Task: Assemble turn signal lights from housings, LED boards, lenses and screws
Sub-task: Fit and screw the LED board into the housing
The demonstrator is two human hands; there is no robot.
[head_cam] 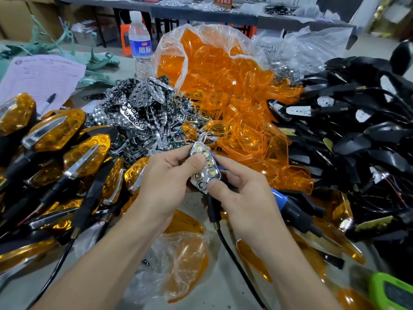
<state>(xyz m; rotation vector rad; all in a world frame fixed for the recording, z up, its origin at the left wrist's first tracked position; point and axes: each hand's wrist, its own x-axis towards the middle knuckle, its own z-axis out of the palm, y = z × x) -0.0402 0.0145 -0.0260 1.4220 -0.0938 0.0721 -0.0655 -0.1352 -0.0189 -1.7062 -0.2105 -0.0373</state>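
Both hands hold one turn signal unit (205, 167) above the table's middle: a chrome honeycomb reflector with LEDs showing through its holes, sitting on a black housing whose stem and cable (225, 240) hang down. My left hand (166, 179) grips its left side, thumb across the upper reflector. My right hand (241, 191) pinches its lower right edge. Loose orange lenses (241, 135) lie just behind. Chrome reflectors (138, 113) are heaped at centre left. Black housings with LED boards (348, 135) pile up on the right.
Finished lights with amber lenses and chrome trim (55, 153) are stacked on the left. A plastic bag of orange lenses (207, 61) and a water bottle (140, 44) stand behind. A blue-handled tool (290, 204) lies under my right hand. A green device (391, 291) sits bottom right.
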